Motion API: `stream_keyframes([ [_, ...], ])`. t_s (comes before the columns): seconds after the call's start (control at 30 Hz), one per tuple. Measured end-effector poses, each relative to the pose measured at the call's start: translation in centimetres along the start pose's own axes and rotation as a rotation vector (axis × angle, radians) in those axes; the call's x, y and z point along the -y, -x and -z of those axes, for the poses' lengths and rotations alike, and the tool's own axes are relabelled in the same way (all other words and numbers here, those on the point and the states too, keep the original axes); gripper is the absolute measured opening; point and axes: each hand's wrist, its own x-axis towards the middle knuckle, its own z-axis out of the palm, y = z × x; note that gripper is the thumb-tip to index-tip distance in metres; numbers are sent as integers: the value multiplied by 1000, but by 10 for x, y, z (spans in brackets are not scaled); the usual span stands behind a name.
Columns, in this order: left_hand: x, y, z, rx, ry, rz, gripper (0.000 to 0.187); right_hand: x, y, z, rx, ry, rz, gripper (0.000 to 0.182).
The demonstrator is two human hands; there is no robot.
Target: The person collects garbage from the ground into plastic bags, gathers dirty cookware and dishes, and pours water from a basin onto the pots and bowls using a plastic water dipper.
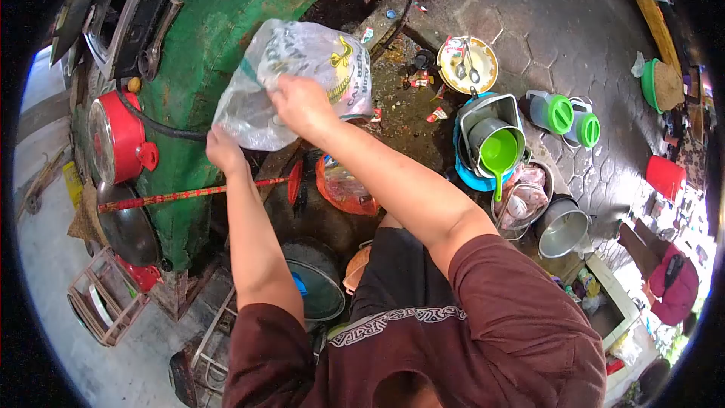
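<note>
A large clear plastic bag (340,68) with yellow and dark print hangs between my hands, over the edge of the green surface. My left hand (225,149) is closed on the bag's lower left corner. My right hand (300,106) is closed on the middle of the bag, its fingers bunched at the plastic. What lies inside the bag is hard to make out. Below it, an orange-red plastic bag (346,187) rests on the floor, beside a red stick (196,193) that lies across the green surface.
At the right stand stacked pots with a green dipper (500,153), a plate with spoons (483,79), green-lidded jugs (559,114) and a bowl of meat (522,200). A red pot (117,140) is at the left. Litter lies on the wet ground.
</note>
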Motion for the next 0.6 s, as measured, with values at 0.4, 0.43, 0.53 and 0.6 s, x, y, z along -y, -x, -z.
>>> stream_keyframes([
  [0.4, 91, 57, -18, 112, -45, 380, 62, -42, 52, -37, 450, 163, -247, 33],
  [0.43, 92, 57, -18, 107, -43, 383, 62, -39, 53, -32, 448, 143, -287, 37],
  [0.53, 50, 64, -16, 41, -361, 149, 62, -38, 59, -18, 399, 119, -321, 46],
  [0.6, 29, 63, -14, 41, -616, -71, 53, -44, 65, -9, 352, 118, -317, 50],
])
